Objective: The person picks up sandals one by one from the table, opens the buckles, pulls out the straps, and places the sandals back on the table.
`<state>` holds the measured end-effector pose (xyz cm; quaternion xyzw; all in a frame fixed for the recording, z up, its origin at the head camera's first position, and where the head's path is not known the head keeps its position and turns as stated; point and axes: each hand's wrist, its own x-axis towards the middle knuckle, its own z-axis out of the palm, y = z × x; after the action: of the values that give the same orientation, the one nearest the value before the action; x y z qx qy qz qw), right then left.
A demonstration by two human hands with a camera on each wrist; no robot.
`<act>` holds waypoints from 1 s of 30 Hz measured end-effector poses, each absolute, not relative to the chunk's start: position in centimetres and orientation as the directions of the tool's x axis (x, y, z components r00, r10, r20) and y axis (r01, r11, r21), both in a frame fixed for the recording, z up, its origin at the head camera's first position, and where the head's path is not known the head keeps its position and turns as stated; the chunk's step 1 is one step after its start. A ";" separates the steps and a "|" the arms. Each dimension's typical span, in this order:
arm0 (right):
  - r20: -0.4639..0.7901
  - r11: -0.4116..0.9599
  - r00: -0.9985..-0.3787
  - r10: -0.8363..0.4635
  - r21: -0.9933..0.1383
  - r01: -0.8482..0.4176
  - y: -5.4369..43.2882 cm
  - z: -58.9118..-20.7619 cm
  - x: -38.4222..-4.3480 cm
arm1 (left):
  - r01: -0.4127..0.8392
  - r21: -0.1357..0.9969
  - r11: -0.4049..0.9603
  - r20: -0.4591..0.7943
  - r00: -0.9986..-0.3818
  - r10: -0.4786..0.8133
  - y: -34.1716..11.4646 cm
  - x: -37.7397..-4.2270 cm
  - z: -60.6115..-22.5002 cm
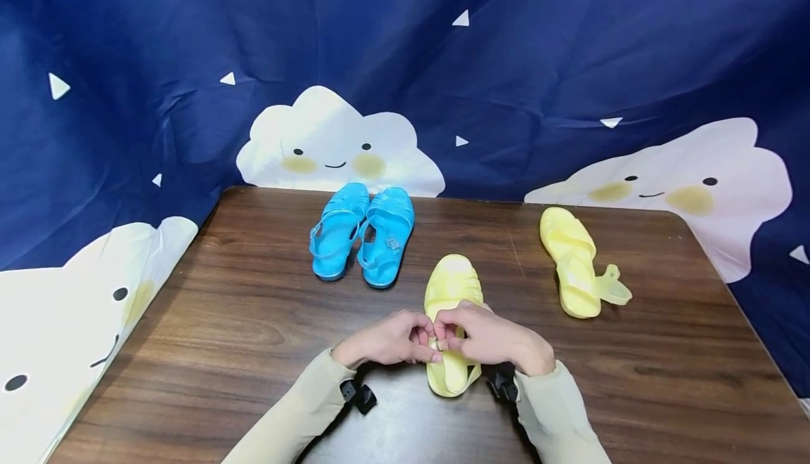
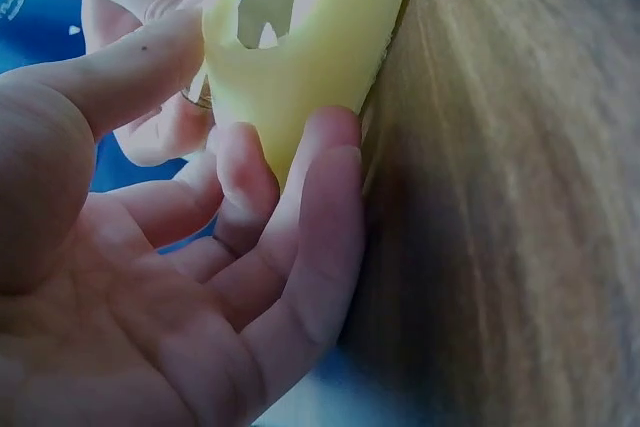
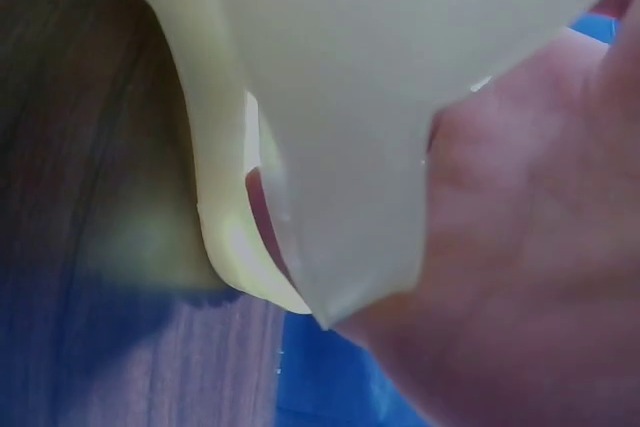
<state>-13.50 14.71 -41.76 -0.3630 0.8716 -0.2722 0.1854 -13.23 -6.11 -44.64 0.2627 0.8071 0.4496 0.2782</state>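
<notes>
A yellow jelly sandal (image 1: 453, 278) lies on the wooden table, its toe pointing away from me. Both hands meet over its middle. My left hand (image 1: 394, 338) pinches the sandal's left side near the strap; in the left wrist view its thumb lies along the yellow edge (image 2: 270, 77) and its other fingers curl below. With finger and thumb, my right hand (image 1: 490, 337) pinches the ankle strap close to the left fingertips. The wide part of that strap (image 3: 350, 167) hangs in front of the right palm in the right wrist view. The fingers hide the fastening point.
A matching yellow sandal (image 1: 565, 232) lies at the back right, its strap (image 1: 612, 285) spread out open to the side. Two blue sandals (image 1: 387, 239) stand side by side at the back left. Behind the table (image 1: 266, 323) hangs a dark blue curtain (image 1: 405, 42) with clouds.
</notes>
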 end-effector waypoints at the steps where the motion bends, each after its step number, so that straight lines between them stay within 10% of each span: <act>1: -0.132 0.584 -0.663 -0.737 -0.619 -0.526 14.7 -41.8 -13.6 | 0.167 0.876 0.452 -0.214 -0.705 0.676 -6.1 -13.3 -44.6; 30: -0.098 0.605 -0.698 -0.709 -0.594 -0.531 14.2 -41.3 -12.9 | 0.078 0.903 0.422 -0.248 -0.707 0.662 -6.1 -13.4 -45.0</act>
<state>-12.90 14.21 -41.32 -0.3522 0.8805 -0.2715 0.1644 -13.38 -6.15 -44.99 0.2349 0.7873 0.4835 0.3019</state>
